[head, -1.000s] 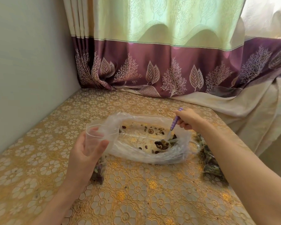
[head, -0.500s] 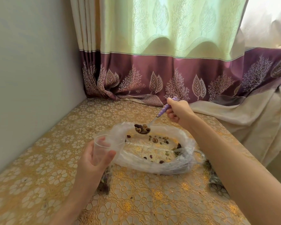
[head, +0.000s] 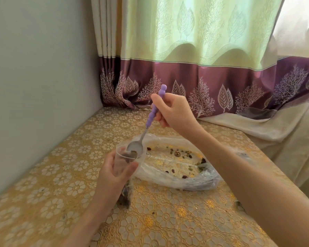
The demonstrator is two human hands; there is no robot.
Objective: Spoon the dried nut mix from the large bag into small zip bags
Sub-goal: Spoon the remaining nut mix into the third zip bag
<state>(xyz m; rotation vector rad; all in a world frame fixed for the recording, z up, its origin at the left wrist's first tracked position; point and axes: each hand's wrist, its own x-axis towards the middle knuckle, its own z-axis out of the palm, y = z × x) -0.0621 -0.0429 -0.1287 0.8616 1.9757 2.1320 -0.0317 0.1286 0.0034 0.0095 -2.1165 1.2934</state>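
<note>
The right hand (head: pixel 173 111) grips a spoon (head: pixel 146 129), tipping nuts into the small bag (head: pixel 127 163) the left hand (head: pixel 116 173) holds, at 9 o'clock of the large bag (head: pixel 178 168).

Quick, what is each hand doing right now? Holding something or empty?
Left hand: grips the small zip bag, holding its mouth open.
Right hand: grips the purple-handled spoon, bowl tipped into that bag.

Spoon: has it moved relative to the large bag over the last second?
Yes. The spoon has gone from inside the large bag, at its right end, up and left across it; its bowl now tips at the small zip bag mouth.
</note>
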